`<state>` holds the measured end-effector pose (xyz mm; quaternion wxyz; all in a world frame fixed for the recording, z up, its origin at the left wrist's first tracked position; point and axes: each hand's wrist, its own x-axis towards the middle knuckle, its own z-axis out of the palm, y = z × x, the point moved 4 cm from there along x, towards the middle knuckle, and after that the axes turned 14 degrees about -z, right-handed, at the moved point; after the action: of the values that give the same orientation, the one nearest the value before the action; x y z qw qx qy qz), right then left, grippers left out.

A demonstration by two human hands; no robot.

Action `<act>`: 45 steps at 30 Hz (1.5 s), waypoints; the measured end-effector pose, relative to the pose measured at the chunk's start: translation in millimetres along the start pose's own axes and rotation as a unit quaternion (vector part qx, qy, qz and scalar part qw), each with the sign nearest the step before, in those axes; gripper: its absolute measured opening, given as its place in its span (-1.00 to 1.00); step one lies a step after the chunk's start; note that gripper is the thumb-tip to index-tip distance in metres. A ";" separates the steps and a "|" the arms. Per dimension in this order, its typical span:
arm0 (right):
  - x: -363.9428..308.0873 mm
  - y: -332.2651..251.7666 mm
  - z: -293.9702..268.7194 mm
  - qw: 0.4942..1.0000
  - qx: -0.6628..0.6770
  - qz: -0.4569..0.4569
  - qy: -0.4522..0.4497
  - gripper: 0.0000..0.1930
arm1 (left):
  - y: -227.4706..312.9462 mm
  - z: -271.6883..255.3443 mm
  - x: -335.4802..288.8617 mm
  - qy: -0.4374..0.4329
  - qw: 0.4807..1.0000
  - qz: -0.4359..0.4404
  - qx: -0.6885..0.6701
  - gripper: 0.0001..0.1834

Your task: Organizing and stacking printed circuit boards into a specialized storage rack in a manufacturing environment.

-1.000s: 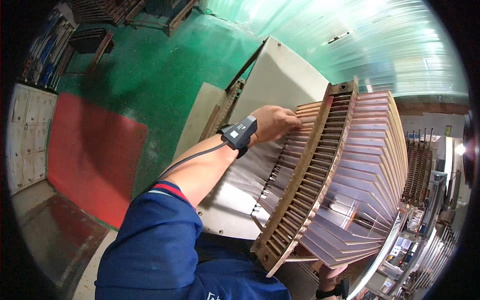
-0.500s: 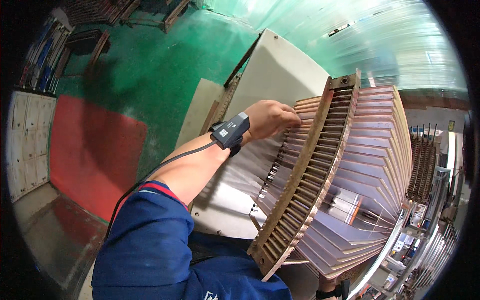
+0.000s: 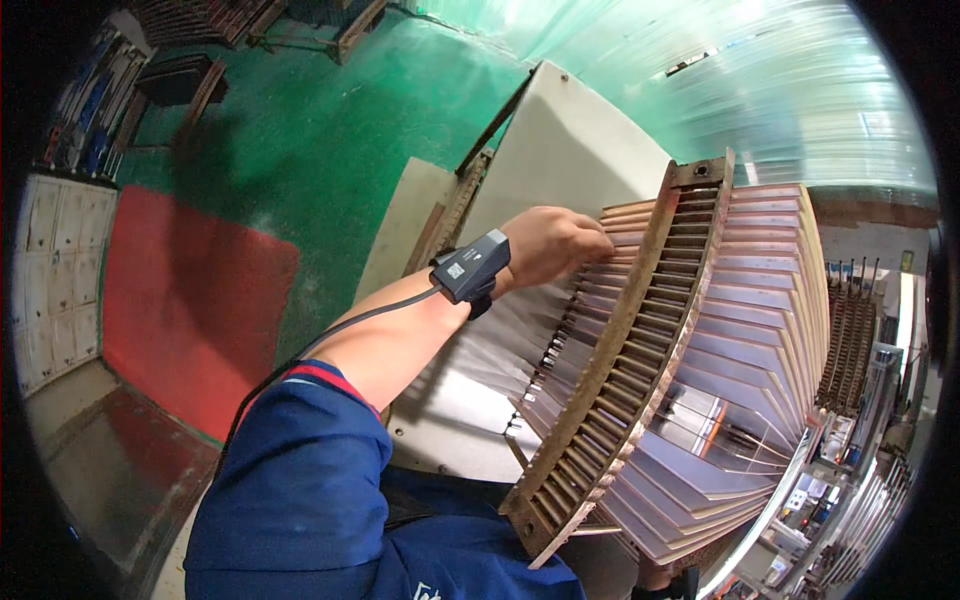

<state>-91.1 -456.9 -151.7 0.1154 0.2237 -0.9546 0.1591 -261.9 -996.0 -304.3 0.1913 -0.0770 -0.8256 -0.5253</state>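
Fingers of your left hand (image 3: 545, 245) curl together against upper-left edges of the panels (image 3: 750, 345), any pinch unclear; rightward, the slotted rack (image 3: 628, 365) slants lengthwise up-right across them; your right hand (image 3: 655, 573), grip indistinct, sits farther below.

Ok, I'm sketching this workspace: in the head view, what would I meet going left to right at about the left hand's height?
Pale lockers → red floor patch → green floor → black wrist device → left hand → ladder-like metal rack → dark rack at the far right.
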 end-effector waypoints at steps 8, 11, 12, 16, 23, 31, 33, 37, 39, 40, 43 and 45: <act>-10.9 2.8 -7.4 1.000 -0.008 0.004 -0.006 -0.52 | 3.6 5.5 2.8 0.072 0.997 0.030 0.007 -0.80; -15.4 2.6 -10.7 1.000 -0.004 0.005 -0.006 -0.53 | 1.4 4.3 2.7 0.066 0.998 0.001 -0.003 -0.83; -16.3 2.6 -10.7 1.000 -0.003 0.004 -0.005 -0.53 | -0.7 5.2 3.0 0.035 0.999 -0.029 0.001 -0.84; -9.4 2.3 -3.6 1.000 0.007 -0.002 -0.003 -0.53 | 2.1 -5.0 -8.7 0.059 0.995 -0.081 -0.030 -0.81; -8.2 19.2 3.6 0.995 0.079 0.050 0.013 -0.54 | 69.3 5.3 -151.4 0.031 0.967 -0.204 -0.150 -0.37; 42.7 -59.5 10.6 0.995 0.013 -0.082 -0.055 -0.65 | 104.8 19.7 -178.5 0.007 0.979 -0.181 -0.095 -0.09; 53.3 -74.6 9.2 0.991 -0.061 -0.095 -0.070 -0.72 | 107.3 19.0 -175.6 -0.012 0.981 -0.178 -0.082 -0.04; 64.8 -86.1 12.2 0.990 -0.088 -0.068 -0.085 -0.88 | 114.9 20.7 -177.4 -0.015 0.986 -0.164 -0.007 -0.05; 64.7 -84.7 10.1 0.989 -0.086 -0.087 -0.085 -0.92 | 114.6 28.9 -179.6 -0.042 0.977 -0.204 0.042 -0.01; 62.6 -81.9 9.3 0.990 -0.079 -0.087 -0.077 -0.94 | 116.7 32.2 -178.9 -0.038 0.976 -0.213 0.032 -0.02; 67.0 -86.3 -7.9 0.988 -0.001 -0.096 -0.122 -0.86 | 124.6 28.9 -171.0 -0.045 0.984 -0.168 0.038 -0.02; 69.6 -87.1 -25.9 0.988 0.034 -0.098 -0.118 -0.77 | 102.7 28.3 -176.8 -0.058 0.983 -0.166 -0.060 -0.07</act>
<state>-107.6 -548.8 -85.5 0.0098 0.3374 -0.9290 0.1518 -73.1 -912.8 -299.0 0.0477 0.0194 -0.8036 -0.5929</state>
